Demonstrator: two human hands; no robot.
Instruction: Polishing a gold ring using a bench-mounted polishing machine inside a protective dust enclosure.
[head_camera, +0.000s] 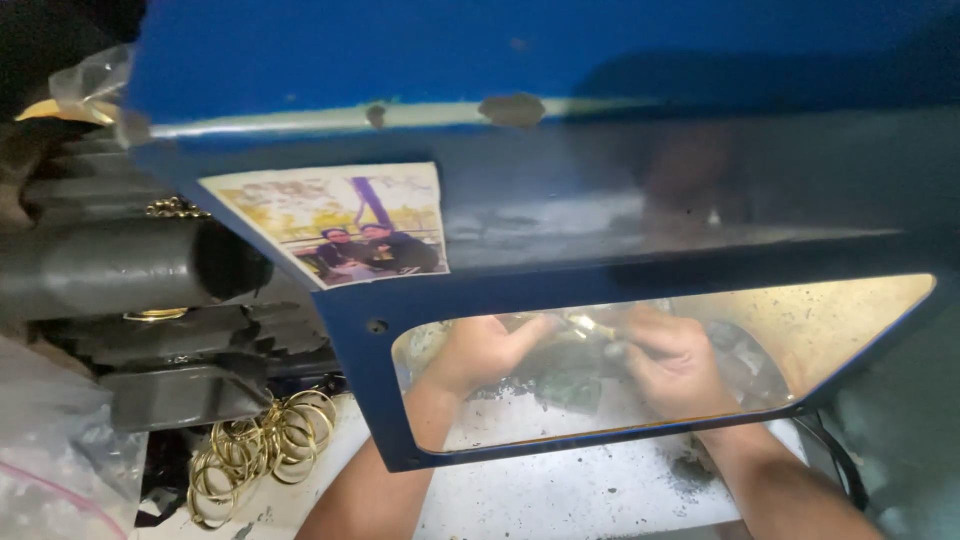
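Head view: left hand (480, 350) and right hand (672, 362) are pinching a small brass piece (585, 325) between them, working behind the blue guard window (860, 320), probably for shielding; brass rings (265, 445) are lying left of the grip.

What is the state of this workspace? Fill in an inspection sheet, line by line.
Surface: white bench top, speckled with dark grit.
Job's things: small shiny brass-coloured piece, held between both hands behind a clear window in a blue metal guard.
Clutter: heap of thin gold-coloured metal rings; clear plastic bag.
Fingers: left hand and right hand both pinch the piece.
Cables: black cable.
Surroundings: dark grey machine body; photo stuck on the guard.
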